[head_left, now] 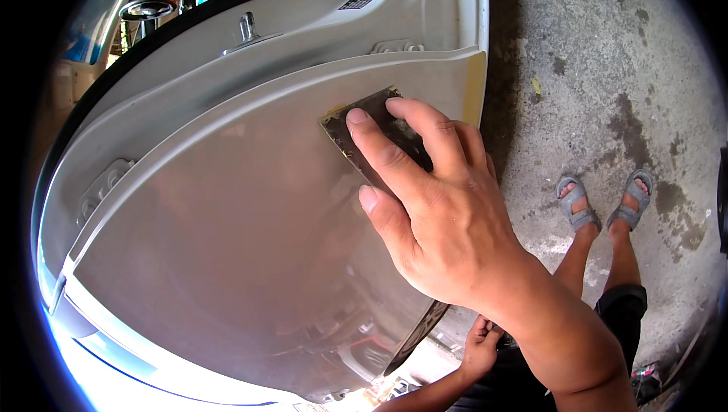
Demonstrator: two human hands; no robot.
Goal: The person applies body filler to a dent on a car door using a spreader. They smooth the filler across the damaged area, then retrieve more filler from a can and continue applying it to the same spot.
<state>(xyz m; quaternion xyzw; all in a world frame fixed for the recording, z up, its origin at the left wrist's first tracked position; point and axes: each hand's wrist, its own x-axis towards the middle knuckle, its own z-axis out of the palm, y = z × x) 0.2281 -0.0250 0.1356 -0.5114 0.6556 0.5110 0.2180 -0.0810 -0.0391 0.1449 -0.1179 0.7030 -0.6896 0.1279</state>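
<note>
Blackish block (pixel 393 130) under splayed right hand (pixel 462 222)

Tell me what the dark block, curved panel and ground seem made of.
Dark block: perhaps rubber or plastic, dull and worn; its surface looks scuffed and flecked.
Curved panel: probably painted metal, smooth with a soft sheen; it shows blurred reflections.
Ground: apparently concrete, rough; it is grey, grainy and patchily stained.

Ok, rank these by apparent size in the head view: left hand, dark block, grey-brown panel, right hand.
1. Grey-brown panel
2. Right hand
3. Dark block, partly covered by fingers
4. Left hand
</note>
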